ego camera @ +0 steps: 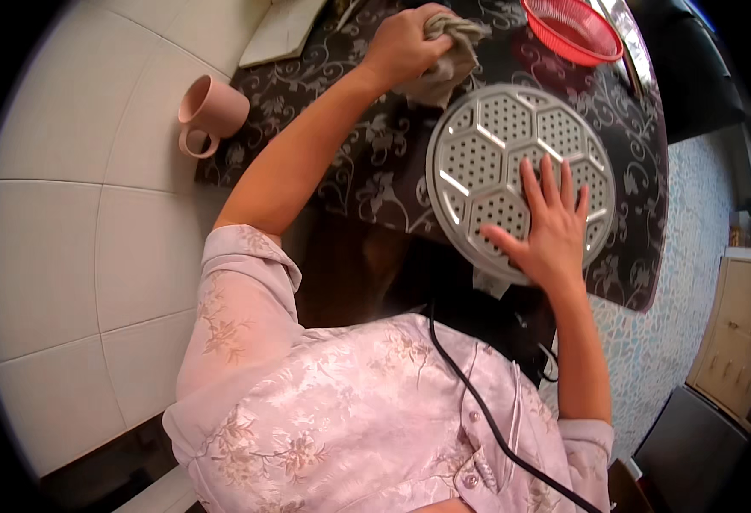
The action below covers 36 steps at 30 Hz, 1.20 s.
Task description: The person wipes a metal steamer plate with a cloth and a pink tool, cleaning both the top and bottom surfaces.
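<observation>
At the upper middle, my left hand (407, 46) grips a crumpled grey-beige cloth (442, 77), its loose end hanging over the dark table (382, 134) with its pale floral scrolls. My right hand (551, 234) lies flat with spread fingers on a round perforated metal steamer tray (503, 118). Hexagonal ridges divide the tray's face. Its near side reaches past the table's front edge, and what supports it underneath is hidden. The cloth is just beyond the tray's far left rim.
A pink mug (221, 109) stands at the table's left edge, beside a white tiled wall (48, 256). A red plastic basket (580, 32) sits at the far right, and a pale board (279, 32) at the far left. A black cable (478, 391) crosses my shirt.
</observation>
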{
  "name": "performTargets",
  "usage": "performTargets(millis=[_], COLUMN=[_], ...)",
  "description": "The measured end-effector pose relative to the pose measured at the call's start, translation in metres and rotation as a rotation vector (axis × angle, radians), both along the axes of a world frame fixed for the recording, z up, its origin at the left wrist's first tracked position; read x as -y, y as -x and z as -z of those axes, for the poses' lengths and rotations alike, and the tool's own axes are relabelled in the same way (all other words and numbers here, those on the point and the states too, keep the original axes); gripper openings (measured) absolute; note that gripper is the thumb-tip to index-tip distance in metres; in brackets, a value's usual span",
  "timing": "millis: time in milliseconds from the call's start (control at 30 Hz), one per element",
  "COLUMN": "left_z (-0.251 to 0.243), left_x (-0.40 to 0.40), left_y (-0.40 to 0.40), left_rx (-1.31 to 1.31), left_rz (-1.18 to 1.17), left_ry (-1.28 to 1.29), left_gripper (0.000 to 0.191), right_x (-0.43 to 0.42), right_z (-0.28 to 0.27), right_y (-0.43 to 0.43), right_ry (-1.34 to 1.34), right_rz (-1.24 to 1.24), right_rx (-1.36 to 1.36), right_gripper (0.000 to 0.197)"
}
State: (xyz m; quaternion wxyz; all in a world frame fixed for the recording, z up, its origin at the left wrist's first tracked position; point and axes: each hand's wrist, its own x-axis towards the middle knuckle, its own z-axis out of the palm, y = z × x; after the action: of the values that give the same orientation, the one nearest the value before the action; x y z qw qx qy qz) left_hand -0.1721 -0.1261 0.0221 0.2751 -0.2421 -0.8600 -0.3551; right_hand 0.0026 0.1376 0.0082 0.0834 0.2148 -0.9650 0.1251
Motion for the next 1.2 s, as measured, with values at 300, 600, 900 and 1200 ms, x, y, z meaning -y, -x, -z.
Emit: performTargets(millis=[300, 600, 900, 1200], left_z=[0.021, 0.028, 0.023, 0.004], left_x=[-0.057, -0.045, -0.077, -0.034], left_y=[-0.153, -0.105, -0.096, -0.185], left_rx=[0.107, 0.055, 0.194, 0.386], left_rz=[0.207, -0.063, -0.223, -0.065], left_ry=[0.303, 0.293, 0.331, 0.292], left_gripper=[0.033, 0.028, 0.017, 0.019], right_x=[0.001, 0.0, 0.002, 0.003], right_z=[0.008, 0.007, 0.011, 0.01], right_y=[0.002, 0.0, 0.004, 0.004], right_ry=[-0.096, -0.073, -0.12, -0.099], right_rz=[0.033, -0.001, 0.045, 0.053], right_rx=[-0.029, -0.044, -0.059, -0.048], right_gripper=[0.092, 0.091, 0.092, 0.092])
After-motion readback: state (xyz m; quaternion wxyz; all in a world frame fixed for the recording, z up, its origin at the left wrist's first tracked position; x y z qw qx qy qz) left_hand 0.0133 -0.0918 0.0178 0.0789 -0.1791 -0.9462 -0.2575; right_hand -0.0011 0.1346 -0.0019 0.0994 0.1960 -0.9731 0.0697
